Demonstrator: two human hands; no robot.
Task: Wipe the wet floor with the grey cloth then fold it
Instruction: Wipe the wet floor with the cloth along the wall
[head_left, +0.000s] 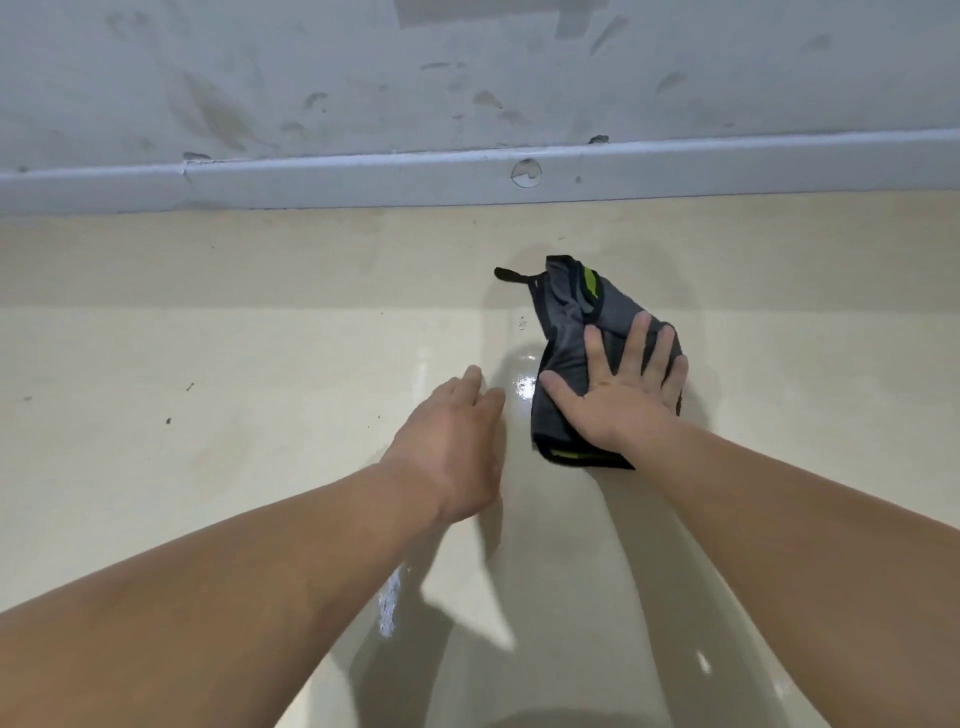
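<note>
The floor (260, 338) shines wet below the wall (467, 78), the grey cloth (571, 322) bunched on it. My right hand (618, 395) presses it, fingers spread; my left hand (457, 447) hovers beside, loose and empty. Wiping, I judge: next sweep through the sheen.

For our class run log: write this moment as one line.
stage: wiping; right hand: flat on grey cloth; left hand: open, apart from cloth; floor: wet sheen; fold: not done
</note>
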